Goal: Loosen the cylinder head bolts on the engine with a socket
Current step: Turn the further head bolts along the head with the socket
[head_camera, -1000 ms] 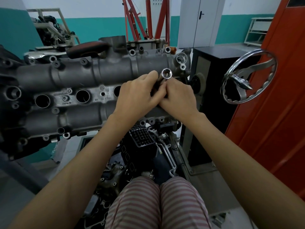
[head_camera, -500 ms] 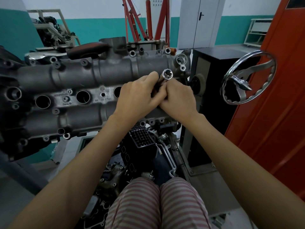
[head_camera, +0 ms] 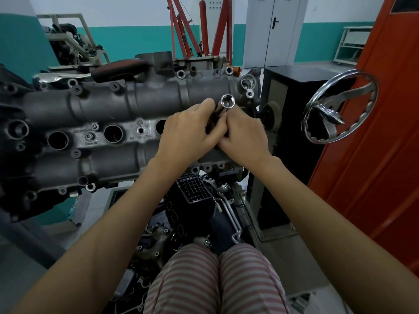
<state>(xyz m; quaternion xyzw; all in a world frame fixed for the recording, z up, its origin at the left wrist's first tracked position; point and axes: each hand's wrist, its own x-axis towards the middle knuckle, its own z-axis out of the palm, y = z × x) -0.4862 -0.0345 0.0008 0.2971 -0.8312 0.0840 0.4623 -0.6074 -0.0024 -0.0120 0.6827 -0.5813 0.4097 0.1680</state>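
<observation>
Both the left hand (head_camera: pixel 190 130) and right hand (head_camera: pixel 243 134) pinch the socket (head_camera: pixel 227 101) in front of the cylinder head (head_camera: pixel 127 103), its open mouth tilted up toward the camera, not yet on a bolt.

- Socket (head_camera: pixel 227 101): shiny chrome, tube-shaped, open end up toward the camera, toothed inside wall visible. Tilted, lower part hidden between two hands held together in front of the engine's right end.
- Engine (head_camera: pixel 118 123): grey cast metal, lying across the left and middle of the view, two long rounded ridges, a row of round dark holes between them.
- Bolts (head_camera: pixel 90 136): small, dark, seated in bosses between the holes and along the ridges.
</observation>
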